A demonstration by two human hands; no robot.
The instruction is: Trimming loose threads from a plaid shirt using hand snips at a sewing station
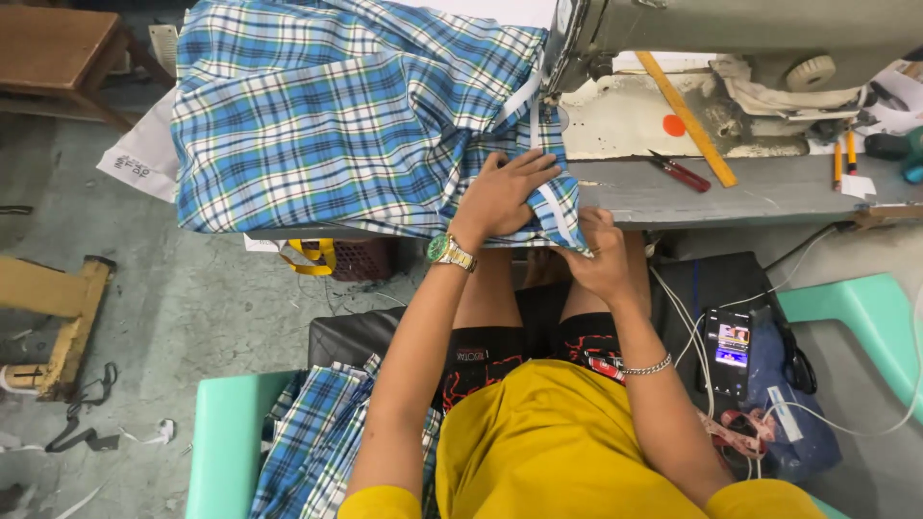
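Note:
A blue, white and green plaid garment [336,115] lies spread over the left part of the grey sewing table [731,192]. My left hand [505,192], with a green-faced wristwatch, presses flat on the fabric near its front edge. My right hand [601,255], with a chain bracelet on the wrist, pinches the fabric's lower corner where a white band runs along it. The fabric runs up under the head of the grey sewing machine [731,29], whose needle area is hidden.
On the table lie a yellow ruler [685,117], red-handled snips [681,173] and pencils [843,159]. A phone [729,348] with white cables rests on a dark bag at my right. More plaid fabric [312,442] is piled on a teal seat at left. Wooden pieces stand on the floor.

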